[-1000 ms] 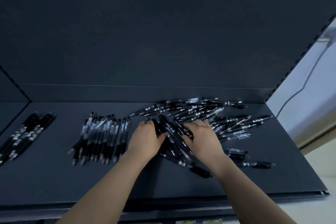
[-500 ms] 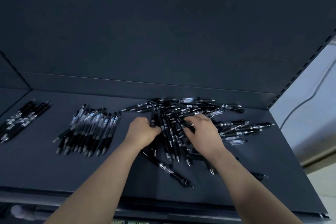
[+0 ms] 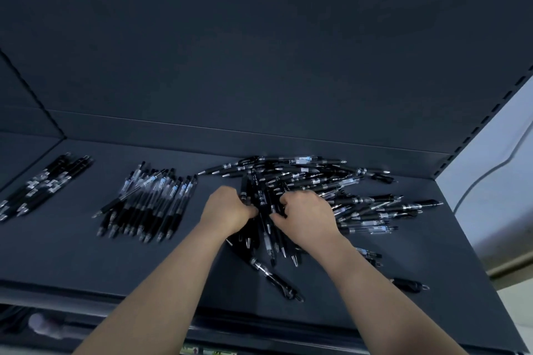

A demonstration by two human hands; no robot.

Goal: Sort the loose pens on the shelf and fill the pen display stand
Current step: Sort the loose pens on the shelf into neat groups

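A loose heap of black pens [image 3: 340,193] covers the right part of the dark shelf [image 3: 72,253]. Both hands press in on a bundle of pens [image 3: 264,204] standing roughly lengthwise between them. My left hand [image 3: 227,209] grips the bundle from the left and my right hand [image 3: 307,215] from the right, fingers curled around it. The bundle's tips stick out toward me below the hands. Left of the hands lies a sorted row of pens [image 3: 150,204]. A second sorted group [image 3: 43,184] lies at the far left. No display stand is in view.
The shelf's back panel [image 3: 259,52] rises right behind the heap. One stray pen [image 3: 275,278] lies near the front edge, another [image 3: 409,285] to its right. The shelf's perforated upright [image 3: 478,124] bounds the right side, with a pale wall beyond.
Both hands have drawn closer together, squeezing the pens into a tighter upright bundle. The view has tilted slightly, so the shelf sits a little differently in frame.
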